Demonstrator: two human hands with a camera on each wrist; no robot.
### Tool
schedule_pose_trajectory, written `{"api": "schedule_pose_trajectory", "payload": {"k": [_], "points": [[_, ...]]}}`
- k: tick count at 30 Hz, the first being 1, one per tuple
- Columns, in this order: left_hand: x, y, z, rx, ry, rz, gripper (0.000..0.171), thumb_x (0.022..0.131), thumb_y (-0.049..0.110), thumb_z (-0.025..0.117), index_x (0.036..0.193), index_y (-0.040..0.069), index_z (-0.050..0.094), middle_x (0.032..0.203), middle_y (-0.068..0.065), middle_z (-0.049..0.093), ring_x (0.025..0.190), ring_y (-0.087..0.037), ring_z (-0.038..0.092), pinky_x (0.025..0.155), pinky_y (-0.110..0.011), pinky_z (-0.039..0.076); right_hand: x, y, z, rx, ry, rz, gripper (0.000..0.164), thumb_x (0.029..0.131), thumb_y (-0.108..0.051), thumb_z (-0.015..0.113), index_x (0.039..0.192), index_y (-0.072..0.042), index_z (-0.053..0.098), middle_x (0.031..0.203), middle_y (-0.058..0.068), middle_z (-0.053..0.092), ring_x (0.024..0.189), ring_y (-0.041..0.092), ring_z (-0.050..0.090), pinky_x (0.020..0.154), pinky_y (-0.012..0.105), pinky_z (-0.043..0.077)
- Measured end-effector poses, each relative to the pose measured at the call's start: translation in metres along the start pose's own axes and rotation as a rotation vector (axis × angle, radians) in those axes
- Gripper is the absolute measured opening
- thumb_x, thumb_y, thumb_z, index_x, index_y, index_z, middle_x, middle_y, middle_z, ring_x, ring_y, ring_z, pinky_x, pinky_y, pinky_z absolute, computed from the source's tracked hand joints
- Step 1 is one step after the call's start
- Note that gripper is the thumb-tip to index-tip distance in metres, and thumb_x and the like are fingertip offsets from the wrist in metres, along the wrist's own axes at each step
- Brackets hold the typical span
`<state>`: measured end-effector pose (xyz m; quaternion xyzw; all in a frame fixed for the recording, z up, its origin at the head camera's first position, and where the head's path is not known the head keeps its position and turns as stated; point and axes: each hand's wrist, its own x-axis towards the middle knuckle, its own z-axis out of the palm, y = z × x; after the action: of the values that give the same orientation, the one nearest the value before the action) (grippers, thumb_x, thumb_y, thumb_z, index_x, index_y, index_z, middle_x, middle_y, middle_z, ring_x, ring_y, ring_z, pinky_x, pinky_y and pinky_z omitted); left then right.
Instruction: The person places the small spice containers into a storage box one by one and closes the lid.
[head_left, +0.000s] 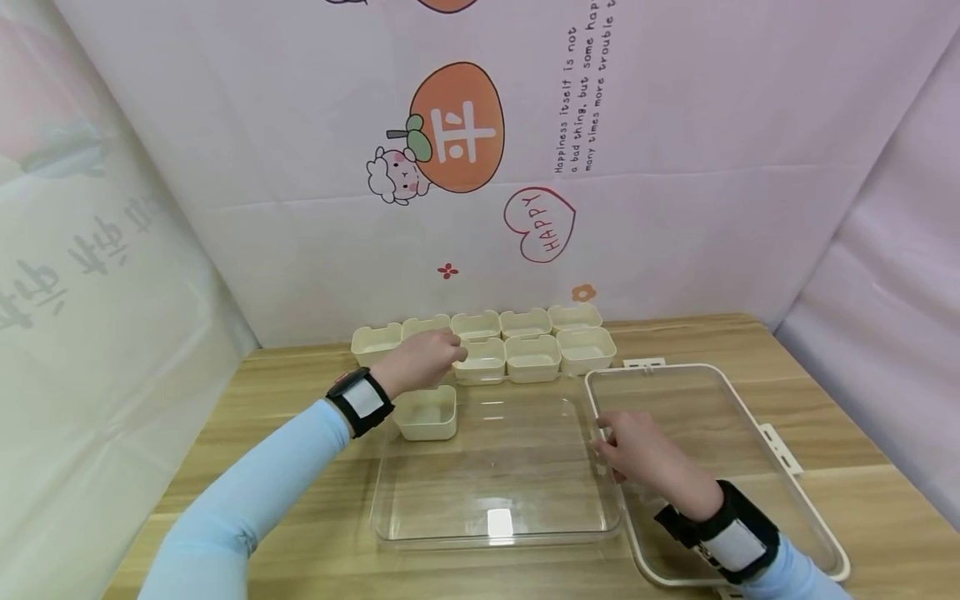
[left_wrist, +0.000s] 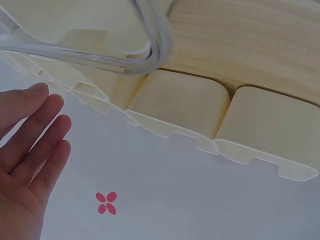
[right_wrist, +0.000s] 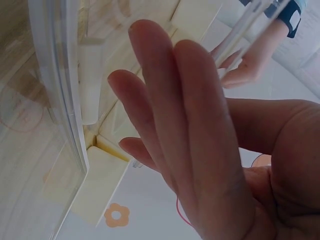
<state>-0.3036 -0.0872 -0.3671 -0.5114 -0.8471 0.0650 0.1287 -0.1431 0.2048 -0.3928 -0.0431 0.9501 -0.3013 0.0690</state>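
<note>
My left hand (head_left: pixel 420 362) hovers at the left part of two rows of small cream bins (head_left: pixel 532 372), its fingers loosely bent. In the left wrist view the thumb and fingers (left_wrist: pixel 56 127) hold nothing. One cream bin (head_left: pixel 426 430) sits in the back left corner of a large clear plastic box (head_left: pixel 435 540). My right hand (head_left: pixel 652 458) is at the right side of this box, beside the lid's edge. The right wrist view has its fingers (right_wrist: pixel 210 120) fairly straight, with nothing in them.
A clear lid (head_left: pixel 697 400) with a white rim and side clips lies right of the box, partly under the right forearm. Behind the bins hangs a printed white cloth (head_left: pixel 660 208). Everything stands on a wood-grain table (head_left: pixel 300 500).
</note>
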Motion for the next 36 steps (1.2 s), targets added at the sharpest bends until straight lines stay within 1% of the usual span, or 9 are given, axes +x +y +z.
{"api": "schedule_pose_trajectory", "payload": {"k": [7,11,18,24,27,29,31,33,36], "points": [[0.011,-0.003,0.0,-0.012,-0.041,-0.022,0.022,0.072,-0.006,0.058,0.086,0.008,0.066,0.078,-0.003,0.06,0.076,-0.018,0.056,0.065,-0.026,0.047,-0.001,-0.001,0.0,0.004,0.004,-0.011,0.037,0.081,-0.007,0.059,0.113,0.009,0.05,0.066,0.008,0.063,0.044,0.013,0.055,0.041,0.021,0.043],[0.016,-0.004,0.002,-0.026,-0.097,-0.031,0.023,0.073,-0.006,0.058,0.087,0.009,0.067,0.081,-0.002,0.062,0.079,-0.017,0.056,0.068,-0.026,0.047,0.0,-0.001,0.001,0.008,0.01,-0.005,0.037,0.08,-0.007,0.06,0.112,0.008,0.051,0.066,0.009,0.064,0.044,0.012,0.055,0.04,0.021,0.043],[0.022,-0.004,0.008,-0.081,-0.194,-0.049,0.028,0.071,-0.001,0.067,0.095,0.011,0.067,0.093,-0.002,0.064,0.087,-0.016,0.058,0.072,-0.025,0.048,0.0,0.0,0.001,0.003,0.006,0.001,0.039,0.081,-0.008,0.059,0.115,0.008,0.049,0.061,0.005,0.062,0.044,0.013,0.054,0.041,0.022,0.043],[0.024,-0.005,0.014,-0.135,-0.232,-0.073,0.026,0.069,-0.007,0.064,0.089,0.01,0.068,0.09,-0.002,0.066,0.078,-0.013,0.059,0.067,-0.025,0.048,-0.001,-0.001,0.0,0.005,0.0,0.002,0.04,0.081,-0.008,0.059,0.116,0.008,0.049,0.061,0.004,0.062,0.044,0.013,0.054,0.041,0.022,0.043],[0.024,-0.006,0.017,-0.128,-0.231,-0.07,0.021,0.068,-0.008,0.062,0.077,0.01,0.068,0.082,0.001,0.066,0.066,-0.009,0.053,0.058,-0.022,0.043,-0.001,-0.002,0.0,0.001,-0.002,0.002,0.04,0.081,-0.008,0.059,0.116,0.008,0.049,0.062,0.005,0.062,0.044,0.013,0.054,0.041,0.022,0.043],[0.024,-0.007,0.019,-0.122,-0.223,-0.067,0.02,0.067,-0.009,0.06,0.063,0.011,0.059,0.068,0.004,0.058,0.058,-0.007,0.044,0.052,-0.02,0.034,-0.001,-0.002,0.0,-0.003,-0.003,0.001,0.04,0.081,-0.008,0.059,0.116,0.008,0.049,0.063,0.005,0.063,0.043,0.012,0.054,0.041,0.022,0.043],[0.023,-0.008,0.021,-0.126,-0.212,-0.067,0.028,0.066,-0.01,0.055,0.053,0.013,0.043,0.058,0.005,0.041,0.053,-0.008,0.031,0.048,-0.021,0.023,-0.001,-0.002,0.0,-0.003,0.0,0.001,0.039,0.081,-0.008,0.06,0.115,0.008,0.05,0.063,0.005,0.063,0.043,0.012,0.054,0.041,0.022,0.043],[0.023,-0.008,0.02,-0.133,-0.2,-0.07,0.036,0.066,-0.011,0.052,0.053,0.015,0.029,0.058,0.004,0.026,0.053,-0.01,0.023,0.048,-0.023,0.017,-0.001,-0.002,0.0,-0.003,0.001,0.003,0.039,0.081,-0.008,0.059,0.115,0.008,0.05,0.063,0.006,0.063,0.043,0.012,0.054,0.041,0.022,0.043],[0.021,-0.008,0.018,-0.148,-0.181,-0.074,0.041,0.065,-0.012,0.049,0.053,0.017,0.023,0.058,0.004,0.017,0.051,-0.009,0.019,0.048,-0.022,0.014,0.0,-0.002,0.001,-0.002,0.004,0.009,0.039,0.081,-0.008,0.059,0.115,0.007,0.05,0.063,0.006,0.063,0.043,0.011,0.054,0.041,0.023,0.043]]}}
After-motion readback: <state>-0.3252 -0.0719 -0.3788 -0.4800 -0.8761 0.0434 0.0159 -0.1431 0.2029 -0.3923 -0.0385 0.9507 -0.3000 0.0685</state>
